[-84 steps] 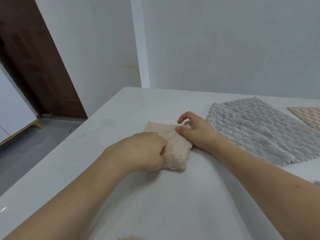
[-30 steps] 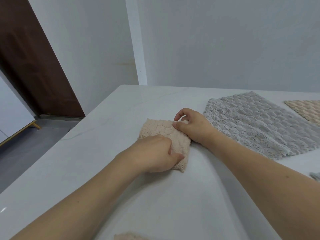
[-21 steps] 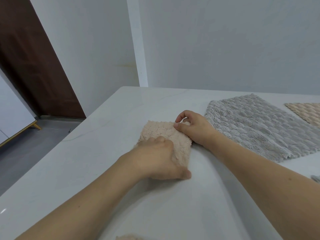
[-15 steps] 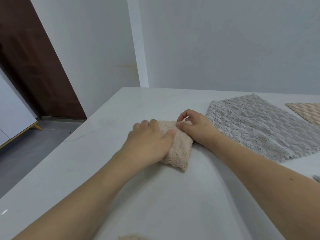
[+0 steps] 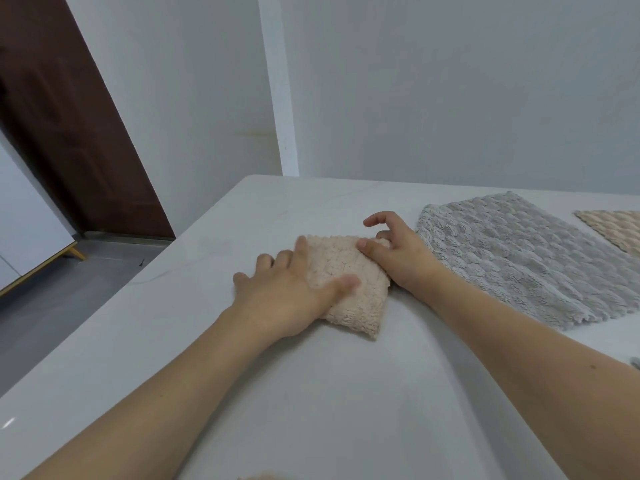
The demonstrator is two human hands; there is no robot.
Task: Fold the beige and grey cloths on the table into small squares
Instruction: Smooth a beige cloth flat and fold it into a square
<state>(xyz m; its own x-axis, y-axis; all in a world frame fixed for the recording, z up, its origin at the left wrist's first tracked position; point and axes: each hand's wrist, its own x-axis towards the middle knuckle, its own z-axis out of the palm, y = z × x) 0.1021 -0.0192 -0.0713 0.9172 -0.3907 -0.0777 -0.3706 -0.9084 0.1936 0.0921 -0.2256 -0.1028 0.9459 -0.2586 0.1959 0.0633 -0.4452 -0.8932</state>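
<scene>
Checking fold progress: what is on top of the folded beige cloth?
The left hand lies flat on the folded beige cloth, fingers straight. The right hand pinches its far right corner. The cloth's left part is hidden under the left hand.

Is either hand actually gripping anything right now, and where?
Right hand pinches the folded beige cloth at its far right corner. Left hand only presses flat on the cloth's left side, no grip.
</scene>
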